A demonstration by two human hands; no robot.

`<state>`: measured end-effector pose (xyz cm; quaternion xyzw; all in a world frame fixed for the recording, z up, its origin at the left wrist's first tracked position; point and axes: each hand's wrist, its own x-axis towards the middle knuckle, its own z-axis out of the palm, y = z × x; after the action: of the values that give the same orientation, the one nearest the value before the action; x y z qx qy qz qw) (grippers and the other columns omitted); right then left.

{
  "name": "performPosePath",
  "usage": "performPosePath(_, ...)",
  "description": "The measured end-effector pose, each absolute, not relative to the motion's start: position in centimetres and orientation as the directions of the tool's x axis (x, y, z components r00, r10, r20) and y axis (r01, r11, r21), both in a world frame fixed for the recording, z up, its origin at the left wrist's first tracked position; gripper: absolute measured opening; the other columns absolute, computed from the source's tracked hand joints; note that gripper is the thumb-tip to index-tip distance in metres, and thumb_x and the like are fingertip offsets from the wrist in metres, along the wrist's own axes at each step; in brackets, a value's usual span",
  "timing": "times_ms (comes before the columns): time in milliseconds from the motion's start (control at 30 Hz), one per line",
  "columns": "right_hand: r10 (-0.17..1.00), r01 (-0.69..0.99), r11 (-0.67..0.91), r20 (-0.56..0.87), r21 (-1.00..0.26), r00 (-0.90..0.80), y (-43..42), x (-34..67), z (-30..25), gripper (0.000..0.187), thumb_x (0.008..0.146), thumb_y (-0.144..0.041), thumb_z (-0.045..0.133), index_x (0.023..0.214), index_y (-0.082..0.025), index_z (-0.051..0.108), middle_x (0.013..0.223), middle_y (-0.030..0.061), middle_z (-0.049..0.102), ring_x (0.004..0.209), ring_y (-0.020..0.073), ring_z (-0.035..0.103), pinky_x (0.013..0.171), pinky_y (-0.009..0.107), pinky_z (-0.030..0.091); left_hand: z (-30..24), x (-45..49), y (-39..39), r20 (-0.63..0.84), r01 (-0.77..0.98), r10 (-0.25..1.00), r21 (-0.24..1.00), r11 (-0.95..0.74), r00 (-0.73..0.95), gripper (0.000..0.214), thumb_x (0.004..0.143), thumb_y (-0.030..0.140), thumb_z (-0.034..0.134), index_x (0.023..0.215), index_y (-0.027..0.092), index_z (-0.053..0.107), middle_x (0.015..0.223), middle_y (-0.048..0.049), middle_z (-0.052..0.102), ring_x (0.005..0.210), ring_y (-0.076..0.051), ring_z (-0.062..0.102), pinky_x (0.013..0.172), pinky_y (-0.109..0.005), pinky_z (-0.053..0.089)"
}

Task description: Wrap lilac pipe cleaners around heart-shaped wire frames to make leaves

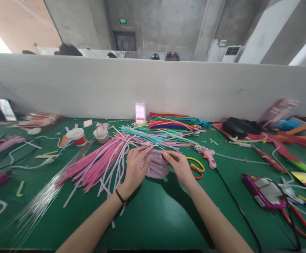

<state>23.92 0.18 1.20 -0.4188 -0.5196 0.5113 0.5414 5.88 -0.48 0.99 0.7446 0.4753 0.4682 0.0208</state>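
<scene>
Between my two hands is a pale purple piece point(158, 168) made of pipe cleaners laid side by side, held a little above the green table. My left hand point(137, 165) grips its left side with the thumb and fingers. At its upper right edge, my right hand point(177, 163) pinches it between thumb and fingertips. Loose pink pipe cleaners point(97, 165) lie in a bundle left of my left hand, with lilac ones point(118, 172) strewn over them. Beyond my hands is a heap of mint and pale pipe cleaners point(142, 135).
A pink glue gun point(209, 158) with a black cord lies to the right, near yellow-and-red-handled scissors point(197, 165). A purple power strip point(260, 193) sits farther right. Clear thin rods point(52, 186), a paper cup point(76, 136) and a lit phone point(140, 112) stand or lie around.
</scene>
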Motion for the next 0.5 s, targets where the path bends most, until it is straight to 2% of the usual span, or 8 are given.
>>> performPosePath(100, 0.979, -0.078, 0.174, 0.181, -0.982, -0.097, 0.22, 24.00, 1.14, 0.027, 0.075, -0.043, 0.068, 0.090, -0.022, 0.074, 0.087, 0.0026, 0.071, 0.080, 0.0183, 0.061, 0.075, 0.029, 0.046, 0.61, 5.69, -0.17, 0.678, 0.652, 0.724, 0.492, -0.576, 0.128, 0.028, 0.089, 0.024, 0.051, 0.114, 0.026, 0.064, 0.109, -0.0050, 0.065, 0.107, -0.022, 0.051, 0.095, -0.039, 0.039)
performPosePath(267, 0.974, -0.053, 0.167, 0.173, -0.984, -0.149, 0.30, 24.53, 1.26, 0.027, 0.076, -0.044, 0.066, 0.091, -0.023, 0.074, 0.082, 0.0017, 0.070, 0.075, 0.0166, 0.058, 0.070, 0.028, 0.044, 0.57, 5.44, -0.05, 0.714, 0.614, 0.686, 0.480, -0.627, 0.141, 0.024, 0.087, 0.021, 0.055, 0.107, 0.025, 0.068, 0.100, -0.0040, 0.069, 0.102, -0.021, 0.053, 0.093, -0.039, 0.042)
performPosePath(400, 0.965, -0.067, 0.150, 0.161, -0.986, -0.206, 0.40, 24.81, 1.22, 0.032, 0.077, -0.047, 0.063, 0.093, -0.021, 0.072, 0.089, 0.0032, 0.069, 0.081, 0.0176, 0.058, 0.073, 0.028, 0.043, 0.92, 5.32, -0.15, 0.735, 0.602, 0.659, 0.457, -0.655, 0.160, 0.018, 0.085, 0.021, 0.059, 0.098, 0.024, 0.071, 0.088, -0.0034, 0.071, 0.101, -0.022, 0.054, 0.092, -0.039, 0.043)
performPosePath(500, 0.972, -0.110, 0.120, 0.140, -0.987, -0.188, 0.60, 24.68, 0.83, 0.032, 0.076, -0.047, 0.065, 0.094, -0.021, 0.070, 0.090, 0.0027, 0.069, 0.079, 0.0158, 0.059, 0.071, 0.027, 0.043, 0.94, 5.19, -0.13, 0.747, 0.603, 0.640, 0.430, -0.672, 0.181, 0.018, 0.084, 0.022, 0.060, 0.098, 0.025, 0.071, 0.086, -0.0034, 0.071, 0.100, -0.022, 0.055, 0.091, -0.040, 0.044)
